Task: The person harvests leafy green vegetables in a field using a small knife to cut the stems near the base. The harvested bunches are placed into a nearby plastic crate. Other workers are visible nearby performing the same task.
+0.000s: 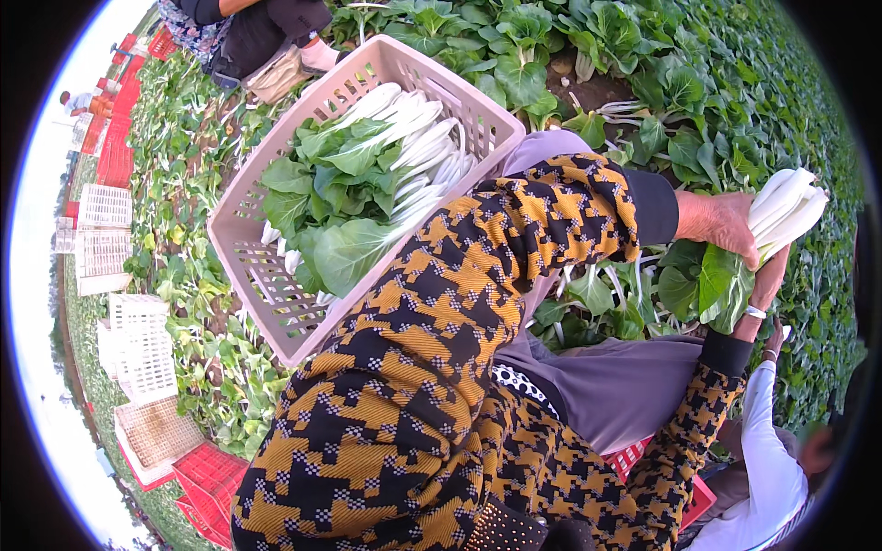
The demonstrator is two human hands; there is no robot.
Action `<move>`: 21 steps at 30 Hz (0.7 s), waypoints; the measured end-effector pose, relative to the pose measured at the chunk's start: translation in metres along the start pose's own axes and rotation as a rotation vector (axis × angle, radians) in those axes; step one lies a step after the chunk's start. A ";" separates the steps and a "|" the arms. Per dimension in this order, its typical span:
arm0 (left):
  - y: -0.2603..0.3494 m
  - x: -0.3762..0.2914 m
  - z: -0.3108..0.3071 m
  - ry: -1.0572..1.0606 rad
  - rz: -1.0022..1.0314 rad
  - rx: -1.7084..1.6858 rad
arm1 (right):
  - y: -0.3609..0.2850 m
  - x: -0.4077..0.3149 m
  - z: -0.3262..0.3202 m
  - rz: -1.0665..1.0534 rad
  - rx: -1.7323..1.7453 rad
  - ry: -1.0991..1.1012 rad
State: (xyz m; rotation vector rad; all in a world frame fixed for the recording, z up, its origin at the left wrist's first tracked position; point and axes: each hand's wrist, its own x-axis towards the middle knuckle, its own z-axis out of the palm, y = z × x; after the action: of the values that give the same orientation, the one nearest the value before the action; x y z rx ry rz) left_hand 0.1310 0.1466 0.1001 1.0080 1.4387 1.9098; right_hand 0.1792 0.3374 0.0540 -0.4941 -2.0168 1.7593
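A bunch of leafy greens with thick white stalks [785,210], like bok choy, is between my hands at the right, stalks up and leaves hanging down. My left hand [723,220] grips it where leaves and stalks meet. Against its far side is my right hand [768,279], with a white band at the wrist and its fingers mostly hidden behind the stalks. A pale pink plastic crate [275,344] stands left of my left arm. Inside lie cut greens [344,186], many with white stalks towards my arm. Below my hands, more leafy plants [596,293] cover the ground.
Dense greens [710,89] grow at the top and right. One person [262,41] sits beyond the crate; a co-worker in a white sleeve [761,427] is at lower right. White crates [141,344] and red crates [207,475] line the left. A red crate [699,503] stands beside my right sleeve.
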 end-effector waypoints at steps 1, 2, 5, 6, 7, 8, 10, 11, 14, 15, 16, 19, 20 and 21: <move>-0.001 0.000 0.001 0.014 0.015 0.002 | 0.002 0.002 -0.004 -0.069 -0.097 -0.058; -0.002 -0.001 0.001 0.048 -0.012 0.051 | 0.002 0.002 -0.005 -0.072 -0.159 -0.048; 0.002 -0.005 -0.002 0.111 -0.116 0.140 | -0.008 -0.008 0.005 0.083 0.150 -0.028; 0.006 -0.008 -0.006 0.129 -0.144 0.121 | -0.014 -0.015 0.012 0.125 0.231 -0.008; 0.012 -0.013 -0.009 0.146 -0.173 0.102 | -0.020 -0.024 0.019 0.169 0.374 -0.035; 0.021 -0.021 -0.011 0.162 -0.055 -0.036 | -0.025 -0.030 0.027 0.183 0.416 -0.071; 0.044 -0.038 -0.023 0.211 0.147 -0.071 | -0.034 -0.040 0.037 0.276 0.539 -0.118; 0.059 -0.047 -0.033 0.259 0.269 0.018 | -0.037 -0.043 0.042 0.340 0.662 -0.200; 0.107 -0.091 -0.076 0.412 0.410 0.561 | -0.040 -0.047 0.048 0.188 0.592 -0.301; 0.123 -0.111 -0.092 0.477 0.437 0.842 | -0.040 -0.047 0.048 0.168 0.538 -0.253; 0.139 -0.134 -0.105 0.505 0.291 1.006 | -0.040 -0.046 0.047 0.171 0.543 -0.254; 0.155 -0.195 -0.122 0.833 0.245 1.524 | -0.039 -0.046 0.046 0.182 0.572 -0.310; 0.158 -0.215 -0.132 0.793 0.135 1.639 | -0.040 -0.046 0.046 0.189 0.580 -0.321; 0.152 -0.236 -0.136 0.805 -0.016 1.758 | -0.039 -0.047 0.047 0.186 0.581 -0.332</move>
State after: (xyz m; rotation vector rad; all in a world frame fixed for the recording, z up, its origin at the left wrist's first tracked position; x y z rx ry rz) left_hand 0.1574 -0.1564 0.1681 0.6637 3.6664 0.5105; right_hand 0.1945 0.2684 0.0840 -0.2135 -1.5611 2.5522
